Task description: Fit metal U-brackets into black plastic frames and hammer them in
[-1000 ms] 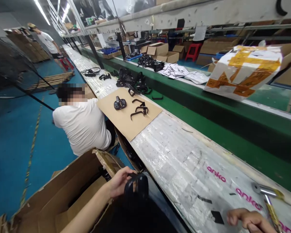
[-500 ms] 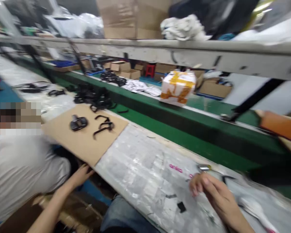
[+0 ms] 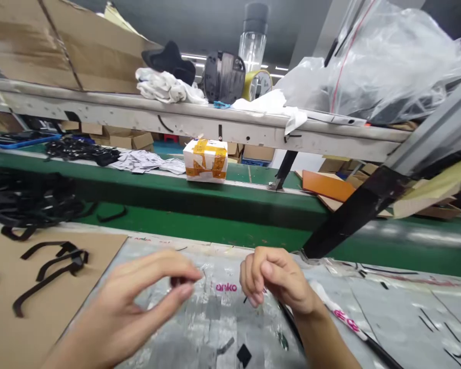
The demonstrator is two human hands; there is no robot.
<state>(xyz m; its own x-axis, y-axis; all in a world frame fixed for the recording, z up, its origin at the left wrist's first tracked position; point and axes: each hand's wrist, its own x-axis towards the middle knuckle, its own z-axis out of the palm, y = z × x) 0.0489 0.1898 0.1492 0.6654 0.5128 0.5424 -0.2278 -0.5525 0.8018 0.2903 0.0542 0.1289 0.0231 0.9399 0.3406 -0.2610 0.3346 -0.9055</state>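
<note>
My left hand (image 3: pixel 138 302) hovers over the wrapped work surface (image 3: pixel 184 333), its thumb and index finger apart with no object visible between them. To its right, my right hand (image 3: pixel 278 279) is closed, fingers curled in; whatever they may hold is hidden. A thin dark sliver shows by its fingertips. Beneath the right wrist runs a black rod-like piece (image 3: pixel 291 323), partly covered by the arm. Beside that forearm lies a white-wrapped stick with pink lettering (image 3: pixel 340 311). Black curved plastic parts (image 3: pixel 57 266) rest on a cardboard sheet (image 3: pixel 88 307) left of my left hand.
A heap of black parts (image 3: pixel 26 200) sits at the left. Behind the green channel (image 3: pixel 200 225) stands a taped white box (image 3: pixel 206 160). A shelf rail (image 3: pixel 200 118) crosses above, and a slanted black post (image 3: pixel 341 210) rises at the right. Small black scraps (image 3: pixel 244 354) dot the surface.
The view has swung right. My left hand has come up from beside the cardboard's edge to over the work surface, near my right hand. The right hand's fingers remain curled.
</note>
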